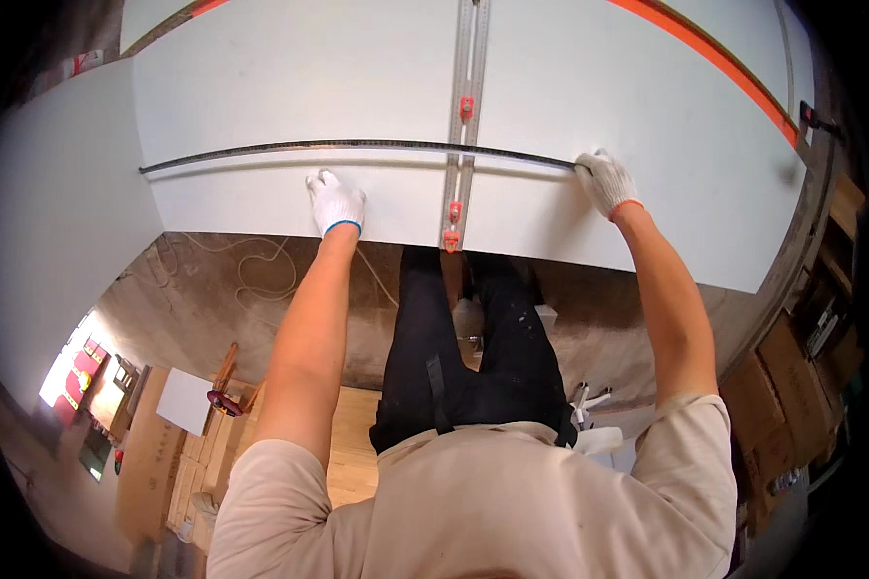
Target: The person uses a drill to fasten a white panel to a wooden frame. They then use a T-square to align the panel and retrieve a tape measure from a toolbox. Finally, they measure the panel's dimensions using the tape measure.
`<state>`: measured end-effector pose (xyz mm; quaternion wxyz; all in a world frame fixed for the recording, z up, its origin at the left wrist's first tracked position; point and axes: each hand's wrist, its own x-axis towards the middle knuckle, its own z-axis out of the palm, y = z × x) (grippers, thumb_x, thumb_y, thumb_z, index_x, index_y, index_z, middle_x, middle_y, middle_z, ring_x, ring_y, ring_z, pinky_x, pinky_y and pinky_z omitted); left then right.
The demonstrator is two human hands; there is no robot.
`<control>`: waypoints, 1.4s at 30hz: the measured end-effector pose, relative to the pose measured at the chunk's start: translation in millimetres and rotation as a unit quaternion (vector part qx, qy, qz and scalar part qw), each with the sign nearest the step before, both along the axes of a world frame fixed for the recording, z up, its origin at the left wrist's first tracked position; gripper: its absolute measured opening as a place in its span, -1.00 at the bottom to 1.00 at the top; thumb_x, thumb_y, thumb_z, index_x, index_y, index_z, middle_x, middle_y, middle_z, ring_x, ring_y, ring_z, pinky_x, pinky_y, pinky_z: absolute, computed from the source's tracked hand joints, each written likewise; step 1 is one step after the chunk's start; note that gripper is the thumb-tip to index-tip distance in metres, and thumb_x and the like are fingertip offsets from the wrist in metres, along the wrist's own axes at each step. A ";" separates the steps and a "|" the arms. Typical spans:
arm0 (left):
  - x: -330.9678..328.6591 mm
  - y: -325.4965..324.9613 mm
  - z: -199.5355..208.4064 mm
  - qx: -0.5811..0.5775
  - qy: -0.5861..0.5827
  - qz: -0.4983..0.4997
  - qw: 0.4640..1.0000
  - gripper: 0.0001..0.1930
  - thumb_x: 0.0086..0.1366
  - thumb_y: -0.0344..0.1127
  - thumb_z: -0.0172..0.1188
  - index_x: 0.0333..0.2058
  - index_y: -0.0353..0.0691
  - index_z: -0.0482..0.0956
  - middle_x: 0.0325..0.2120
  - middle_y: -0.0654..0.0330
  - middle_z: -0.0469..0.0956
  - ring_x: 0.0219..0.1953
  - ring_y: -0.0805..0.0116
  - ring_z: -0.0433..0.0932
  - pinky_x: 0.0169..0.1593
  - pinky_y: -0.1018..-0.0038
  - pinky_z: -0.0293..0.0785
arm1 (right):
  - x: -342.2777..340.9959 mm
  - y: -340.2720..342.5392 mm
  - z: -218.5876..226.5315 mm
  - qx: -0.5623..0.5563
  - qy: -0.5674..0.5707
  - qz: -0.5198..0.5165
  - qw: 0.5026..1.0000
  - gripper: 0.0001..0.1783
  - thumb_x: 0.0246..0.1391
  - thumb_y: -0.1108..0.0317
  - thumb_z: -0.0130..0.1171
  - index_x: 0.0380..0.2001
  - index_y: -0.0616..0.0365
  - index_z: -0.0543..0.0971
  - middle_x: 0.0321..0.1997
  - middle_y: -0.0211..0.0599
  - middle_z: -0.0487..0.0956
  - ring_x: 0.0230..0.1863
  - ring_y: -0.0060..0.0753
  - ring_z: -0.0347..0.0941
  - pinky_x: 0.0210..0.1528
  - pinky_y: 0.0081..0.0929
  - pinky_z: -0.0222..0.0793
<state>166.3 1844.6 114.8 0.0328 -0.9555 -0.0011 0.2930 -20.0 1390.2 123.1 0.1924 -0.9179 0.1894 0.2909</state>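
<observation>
A large white panel (290,92) lies before me. Above it stretches a long thin dark measuring strip (357,145) with fine marks, casting a shadow on the panel; its left end meets the upright white board. My right hand (608,183), in a white knit glove with an orange cuff, is closed on the strip's right end. Below the strip, my left hand (336,203), gloved with a blue cuff, rests on the panel with fingers apart, holding nothing. A slotted metal ruler (460,159) with red sliding stops lies crosswise on the panel, passing under the strip.
An upright white board (58,212) stands at the left. An orange strip (714,58) runs along the panel's far right edge. A pale cord (266,275) lies on the floor. Cardboard boxes (792,386) stand at the right and wooden boards (188,473) at lower left.
</observation>
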 end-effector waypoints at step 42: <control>2.5 2.1 -12.4 0.041 0.012 -0.081 0.996 -0.11 0.27 -0.06 0.39 0.32 -0.66 0.23 0.33 -0.32 0.30 0.47 -0.20 0.18 0.56 0.20 0.10 | 137.5 -72.4 -22.7 -0.117 -0.072 -0.010 0.991 -0.74 0.39 0.15 0.05 -0.09 -0.09 0.69 -0.07 0.01 0.60 -0.02 0.11 0.59 0.08 -0.02 0.56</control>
